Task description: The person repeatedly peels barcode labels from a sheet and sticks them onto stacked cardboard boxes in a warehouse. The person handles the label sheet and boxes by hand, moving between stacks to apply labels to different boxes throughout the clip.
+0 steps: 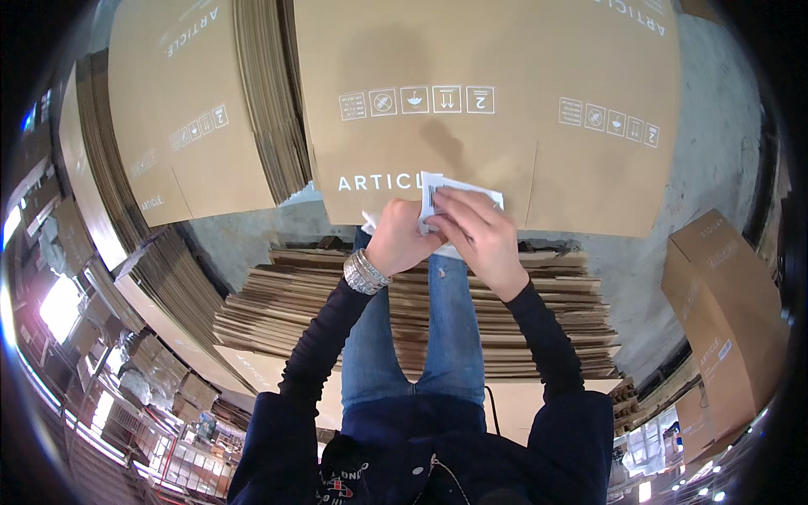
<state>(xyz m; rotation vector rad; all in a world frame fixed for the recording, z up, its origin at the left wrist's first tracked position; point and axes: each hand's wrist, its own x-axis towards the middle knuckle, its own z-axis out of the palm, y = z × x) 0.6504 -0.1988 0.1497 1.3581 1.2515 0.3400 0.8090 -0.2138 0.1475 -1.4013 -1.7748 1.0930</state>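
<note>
Both my hands meet over the near edge of a large flat brown cardboard sheet [438, 143] with white print. Between them is a white label [488, 193] with a barcode. My right hand [475, 231] pinches the label from above, thumb and fingers on its face. My left hand [400, 236], with a silvery bracelet at the wrist, is curled closed beside it. A bit of white paper [369, 221] sticks out on that hand's left side. How the left fingers grip is partly hidden.
Stacks of flat cardboard stand at the left [268, 101], far left [194, 126], and around my legs [547, 311]. A folded-up carton [724, 311] stands at the right on the grey floor [715, 126]. Shelving and stacked goods line the lower left.
</note>
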